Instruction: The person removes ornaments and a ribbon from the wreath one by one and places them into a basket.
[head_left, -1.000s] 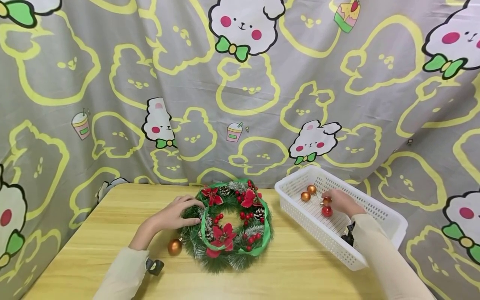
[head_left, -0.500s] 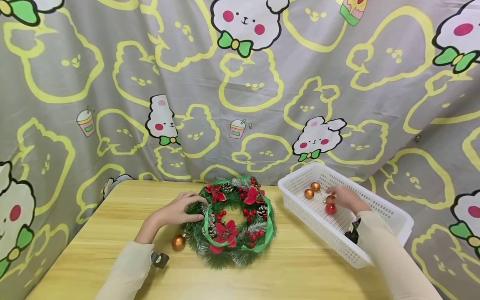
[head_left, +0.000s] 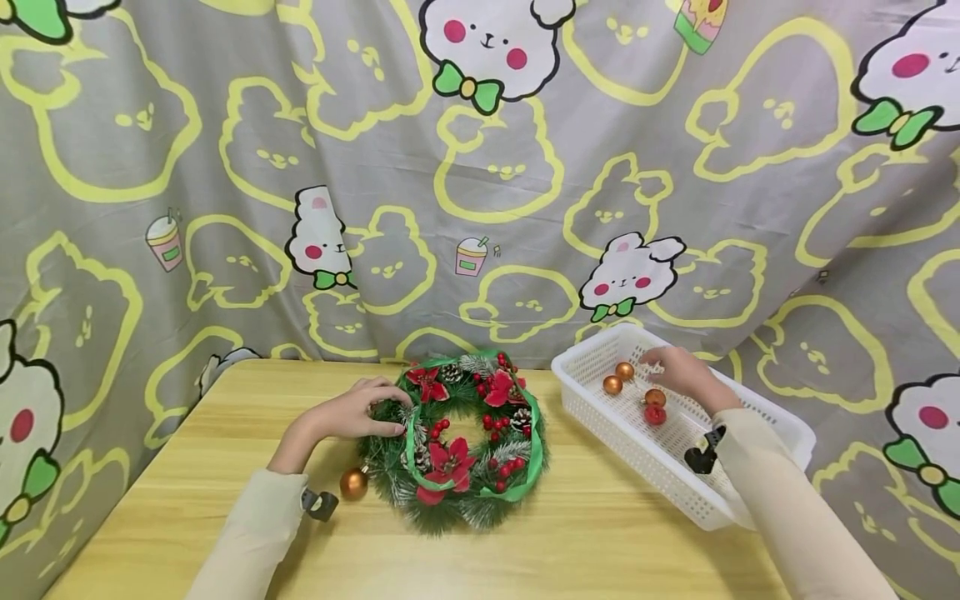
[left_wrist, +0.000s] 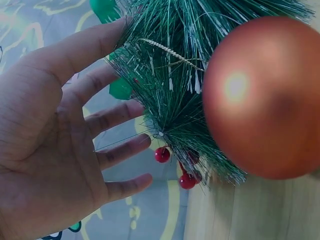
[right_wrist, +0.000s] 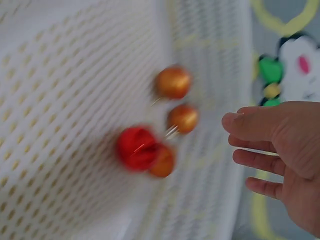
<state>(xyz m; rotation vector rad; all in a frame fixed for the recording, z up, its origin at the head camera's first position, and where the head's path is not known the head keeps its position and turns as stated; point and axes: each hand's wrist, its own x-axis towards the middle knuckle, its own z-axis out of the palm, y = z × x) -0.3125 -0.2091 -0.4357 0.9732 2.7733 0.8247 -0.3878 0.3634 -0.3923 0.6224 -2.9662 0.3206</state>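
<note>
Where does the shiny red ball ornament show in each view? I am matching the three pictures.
Head view: the shiny red ball ornament lies inside the white perforated plastic basket, right of centre, just below the right hand.
Left wrist view: not in it.
Right wrist view: left of centre, touching an orange ball, left of the hand.
Shared landmark: the basket's perforated floor.

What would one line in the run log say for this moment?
left hand: open, resting on wreath | right hand: open, over basket, holding nothing | baubles: in basket | copper bauble: on table beside wreath
</note>
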